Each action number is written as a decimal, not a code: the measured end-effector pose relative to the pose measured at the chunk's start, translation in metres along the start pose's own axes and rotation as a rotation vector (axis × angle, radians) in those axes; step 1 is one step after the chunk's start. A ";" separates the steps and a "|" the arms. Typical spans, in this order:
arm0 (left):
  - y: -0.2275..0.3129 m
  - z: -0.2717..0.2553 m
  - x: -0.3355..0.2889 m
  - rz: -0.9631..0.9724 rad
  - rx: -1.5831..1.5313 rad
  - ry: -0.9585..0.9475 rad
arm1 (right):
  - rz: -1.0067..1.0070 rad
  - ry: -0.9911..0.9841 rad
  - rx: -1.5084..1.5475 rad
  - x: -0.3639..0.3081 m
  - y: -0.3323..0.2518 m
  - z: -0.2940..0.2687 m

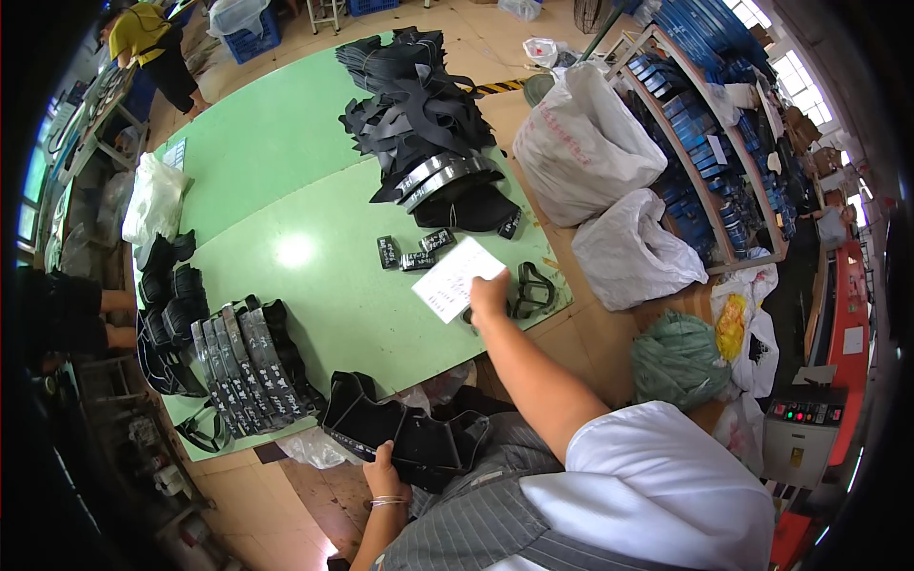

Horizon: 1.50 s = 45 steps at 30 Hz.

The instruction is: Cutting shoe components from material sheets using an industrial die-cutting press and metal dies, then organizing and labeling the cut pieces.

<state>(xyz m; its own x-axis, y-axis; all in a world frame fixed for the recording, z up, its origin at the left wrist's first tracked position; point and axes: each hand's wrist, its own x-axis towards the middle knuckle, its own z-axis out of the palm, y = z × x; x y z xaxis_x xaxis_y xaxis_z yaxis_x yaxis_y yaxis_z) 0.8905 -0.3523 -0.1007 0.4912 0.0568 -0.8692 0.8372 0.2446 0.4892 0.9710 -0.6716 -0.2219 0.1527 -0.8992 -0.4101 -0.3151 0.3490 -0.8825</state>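
Note:
My right hand (pixel 489 293) pinches a white sheet of paper (pixel 447 282) with handwriting on it, held over the green table (pixel 314 333). Low in front of me, my left hand (pixel 383 473) is closed on the edge of a black shaped fabric piece (pixel 405 433), which rests against my lap below the table edge. A black loop-shaped piece (pixel 533 289) lies just right of my right hand. Beyond the paper sit several small dark bundles (pixel 387 252) with white marks.
Black cut pieces (pixel 419 124) are heaped at the table's far side. Marked dark stacks (pixel 252 362) line its left front, near a clear plastic bag (pixel 155 200). White sacks (pixel 586 143) and a rack of blue forms (pixel 705 143) stand at right. Another person (pixel 148 43) bends far left.

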 end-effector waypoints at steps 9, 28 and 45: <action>-0.012 0.011 0.008 -0.026 -0.034 0.021 | 0.207 0.071 -0.182 0.001 -0.022 -0.028; -0.034 0.014 0.004 0.031 -0.015 0.067 | -1.651 -0.914 -1.480 0.019 -0.015 0.116; 0.060 0.096 0.048 0.325 0.099 -0.132 | -1.056 -0.570 -0.669 -0.020 -0.011 -0.023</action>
<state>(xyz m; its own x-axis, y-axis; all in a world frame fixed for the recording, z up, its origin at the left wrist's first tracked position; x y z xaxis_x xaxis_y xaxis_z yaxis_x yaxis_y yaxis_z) 0.9877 -0.4281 -0.1062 0.7571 -0.0111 -0.6532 0.6480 0.1395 0.7487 0.9504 -0.6634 -0.1985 0.9083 -0.3671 0.2005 -0.1728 -0.7658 -0.6194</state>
